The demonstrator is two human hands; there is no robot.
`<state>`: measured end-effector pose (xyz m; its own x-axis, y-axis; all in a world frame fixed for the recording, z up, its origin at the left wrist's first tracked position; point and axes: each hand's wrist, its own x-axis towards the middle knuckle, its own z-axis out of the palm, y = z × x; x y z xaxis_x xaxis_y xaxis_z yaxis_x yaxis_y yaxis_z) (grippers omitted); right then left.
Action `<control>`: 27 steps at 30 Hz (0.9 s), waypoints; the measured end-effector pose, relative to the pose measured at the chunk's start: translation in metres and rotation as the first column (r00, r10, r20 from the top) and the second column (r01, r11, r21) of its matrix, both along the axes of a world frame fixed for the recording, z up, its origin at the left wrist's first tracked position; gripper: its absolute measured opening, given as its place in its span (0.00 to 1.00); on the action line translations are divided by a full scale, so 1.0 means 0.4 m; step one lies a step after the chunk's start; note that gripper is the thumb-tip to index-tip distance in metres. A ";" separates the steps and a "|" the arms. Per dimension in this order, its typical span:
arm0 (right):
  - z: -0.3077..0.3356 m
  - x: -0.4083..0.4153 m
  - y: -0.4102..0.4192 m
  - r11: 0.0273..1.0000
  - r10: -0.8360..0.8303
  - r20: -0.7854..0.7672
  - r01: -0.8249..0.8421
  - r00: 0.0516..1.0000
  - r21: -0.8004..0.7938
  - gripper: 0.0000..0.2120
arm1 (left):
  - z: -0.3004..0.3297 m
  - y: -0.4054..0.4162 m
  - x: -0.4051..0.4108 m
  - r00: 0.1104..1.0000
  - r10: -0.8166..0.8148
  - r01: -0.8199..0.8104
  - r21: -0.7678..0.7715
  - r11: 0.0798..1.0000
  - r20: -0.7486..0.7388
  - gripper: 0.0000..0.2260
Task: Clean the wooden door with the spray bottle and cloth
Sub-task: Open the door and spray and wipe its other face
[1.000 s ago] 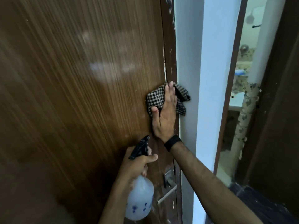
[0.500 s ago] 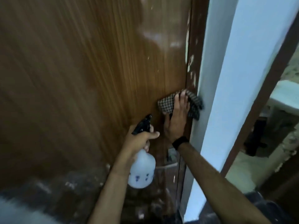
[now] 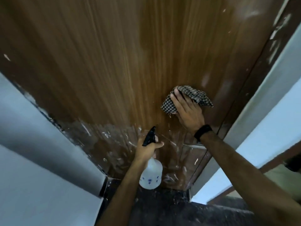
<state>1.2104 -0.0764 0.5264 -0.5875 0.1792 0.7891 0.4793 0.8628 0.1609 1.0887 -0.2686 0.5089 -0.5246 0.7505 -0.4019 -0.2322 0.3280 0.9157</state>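
Checked cloth (image 3: pixel 187 99) under flat right hand (image 3: pixel 187 111), pressed to wooden door (image 3: pixel 130 62); left hand (image 3: pixel 149 148) grips spray bottle (image 3: pixel 151 175).

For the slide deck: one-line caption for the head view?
Right hand presses checked cloth on wooden door; left hand grips spray bottle.

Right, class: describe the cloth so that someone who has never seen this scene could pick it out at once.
Start at the big brown wooden door that fills the view and move toward its right edge, near the pale wall. There the right hand, with a black band at the wrist, presses a crumpled cloth against the wood. Its small dark-and-light check pattern sets it apart from the whitish spray bottle held lower down.
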 end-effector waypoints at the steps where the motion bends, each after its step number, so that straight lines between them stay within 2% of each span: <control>1: -0.016 -0.011 -0.006 1.000 0.013 0.039 -0.013 0.999 0.007 0.31 | -0.020 -0.008 -0.013 1.000 0.023 -0.023 0.003 1.000 0.017 0.10; 6: -0.089 -0.030 -0.002 0.995 0.032 0.257 -0.055 0.966 0.081 0.35 | -0.096 -0.013 -0.046 0.982 0.136 -0.138 0.002 0.990 0.131 0.11; 8: -0.101 -0.026 -0.002 0.995 0.028 0.306 -0.055 0.951 0.078 0.38 | -0.111 -0.003 -0.048 0.980 0.132 -0.138 0.025 0.990 0.150 0.13; 11: -0.074 -0.027 0.002 0.993 0.030 0.321 -0.064 0.947 0.095 0.41 | -0.125 0.020 -0.051 0.977 0.153 -0.159 0.030 0.987 0.147 0.16; 14: -0.018 -0.048 -0.001 0.988 0.051 0.266 -0.088 0.962 0.130 0.37 | -0.138 0.035 -0.055 0.983 0.115 -0.122 0.038 0.992 0.140 0.12; 16: 0.011 -0.068 -0.003 0.988 -0.001 0.203 -0.030 0.979 0.151 0.36 | -0.151 0.039 -0.056 0.987 0.070 -0.080 0.069 0.994 0.144 0.12; 18: 0.010 -0.081 -0.001 0.973 -0.064 0.240 0.008 0.969 0.229 0.37 | -0.169 0.037 -0.057 0.987 0.071 -0.084 0.085 0.993 0.142 0.14; 20: -0.024 -0.076 -0.003 0.966 -0.021 0.447 -0.096 0.894 0.239 0.40 | -0.183 0.031 -0.058 0.986 0.093 -0.106 0.088 0.991 0.141 0.13; 22: -0.076 -0.063 -0.010 0.935 0.010 0.626 -0.230 0.780 0.271 0.34 | -0.196 0.023 -0.063 0.981 0.128 -0.140 0.070 0.988 0.148 0.11; 25: -0.143 -0.044 -0.018 0.918 -0.002 0.747 -0.295 0.665 0.265 0.31 | -0.205 0.009 -0.080 0.973 0.155 -0.168 0.064 0.984 0.173 0.10; 27: -0.149 -0.054 -0.013 0.946 0.030 0.781 -0.269 0.624 0.179 0.34 | -0.211 0.001 -0.094 0.975 0.150 -0.164 0.078 0.983 0.162 0.09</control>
<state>1.1888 -0.0815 0.4670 -0.9937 -0.1021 0.0455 -0.0514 0.7789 0.6251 1.0511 -0.2681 0.4246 -0.5759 0.7007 -0.4212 -0.4151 0.1933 0.8890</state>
